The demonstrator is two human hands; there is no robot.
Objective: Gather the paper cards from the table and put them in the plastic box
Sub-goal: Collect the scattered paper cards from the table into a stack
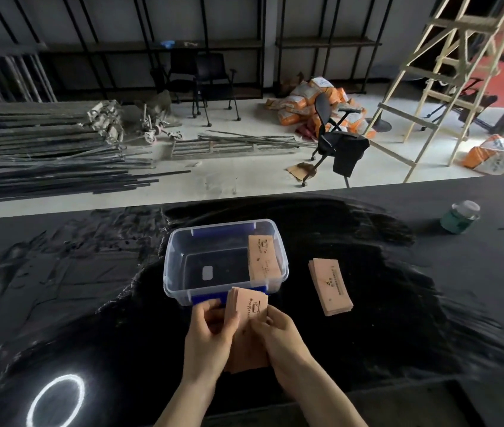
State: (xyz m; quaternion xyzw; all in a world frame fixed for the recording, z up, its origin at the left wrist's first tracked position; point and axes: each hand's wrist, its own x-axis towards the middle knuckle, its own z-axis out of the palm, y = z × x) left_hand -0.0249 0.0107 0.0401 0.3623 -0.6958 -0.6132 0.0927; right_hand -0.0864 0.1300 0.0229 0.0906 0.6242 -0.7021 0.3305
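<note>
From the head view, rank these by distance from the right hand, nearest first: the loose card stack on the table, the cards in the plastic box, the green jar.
1. Cards in the plastic box, just ahead of the right hand.
2. Loose card stack, to its right; too close to call with 1.
3. Green jar, far right.

Your left hand [210, 331] and right hand [278, 331] cover the lower sides of the held cards [249, 309], so you cannot count them. Print on that stack, on the cards inside the plastic box [183, 241] and on the stack [331, 286] just right of the box is too small to read. Both forearms are cut off at the bottom edge. The jar [460, 217] far right of the box is blurred.
</note>
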